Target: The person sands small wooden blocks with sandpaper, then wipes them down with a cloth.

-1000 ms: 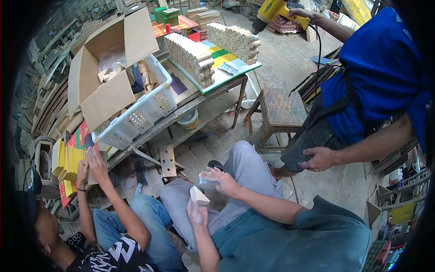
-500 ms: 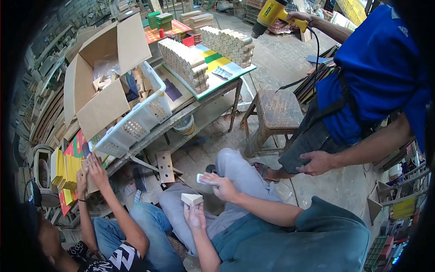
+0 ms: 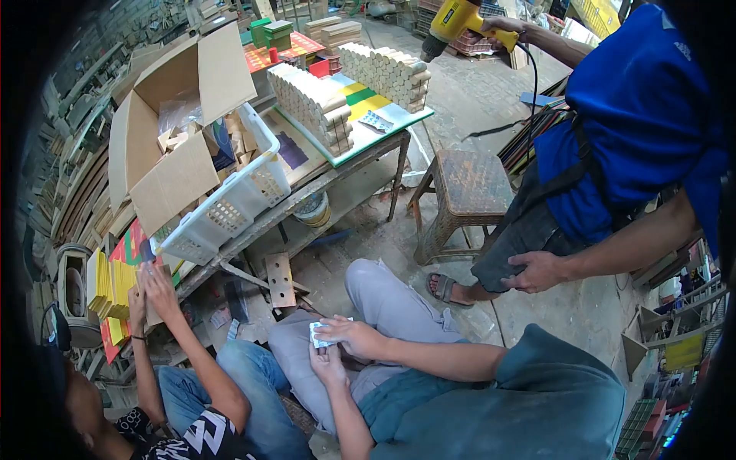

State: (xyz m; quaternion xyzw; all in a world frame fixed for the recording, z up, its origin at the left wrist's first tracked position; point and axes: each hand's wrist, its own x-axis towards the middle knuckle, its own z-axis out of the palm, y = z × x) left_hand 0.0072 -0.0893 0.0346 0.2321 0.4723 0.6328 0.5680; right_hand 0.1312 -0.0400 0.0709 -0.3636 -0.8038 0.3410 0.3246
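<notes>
Low in my lap, my left hand (image 3: 330, 366) holds a pale triangular wooden block from below; the block is now mostly hidden. Over the block lies a folded piece of sandpaper (image 3: 317, 334), its back white with blue print. My right hand (image 3: 354, 338) is closed on this sandpaper and presses it from above, fingers pointing left. Both hands meet over my bent legs in grey trousers (image 3: 391, 303).
At left, another person's hands (image 3: 157, 295) work beside stacked yellow pieces (image 3: 115, 284). A person in blue (image 3: 629, 138) holds a yellow heat gun (image 3: 454, 27). A table bears a white crate (image 3: 222, 218) and bundled wooden rods (image 3: 383, 73). A stool (image 3: 471, 184) stands ahead.
My right hand has moved down and left, bringing the sandpaper onto the block in my left hand. My knee has shifted left. The heat gun has moved slightly left.
</notes>
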